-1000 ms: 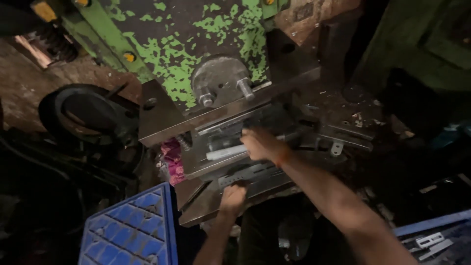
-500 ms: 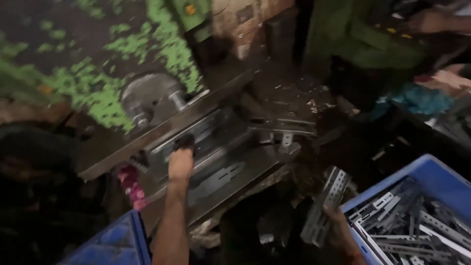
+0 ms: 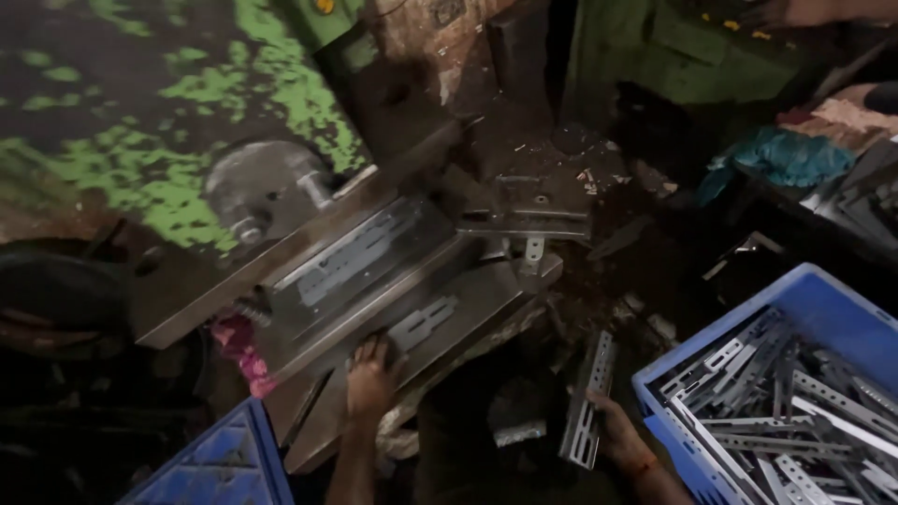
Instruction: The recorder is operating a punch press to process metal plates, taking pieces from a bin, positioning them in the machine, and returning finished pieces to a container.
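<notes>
From the head view, the left hand (image 3: 372, 376) rests flat, fingers spread, on the press plate (image 3: 468, 309), gripping nothing. The right hand (image 3: 617, 432) clasps a slotted metal strip (image 3: 587, 402) just beside the blue crate (image 3: 823, 313) of similar strips.

Dim workshop, green-flaked press body (image 3: 168, 140), grimy floor (image 3: 645, 243)

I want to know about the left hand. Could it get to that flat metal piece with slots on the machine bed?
Probably yes. The left hand rests on the bed's front edge, right below the slotted metal piece, and nothing lies between them. The right hand is busy holding a perforated metal strip.
</notes>
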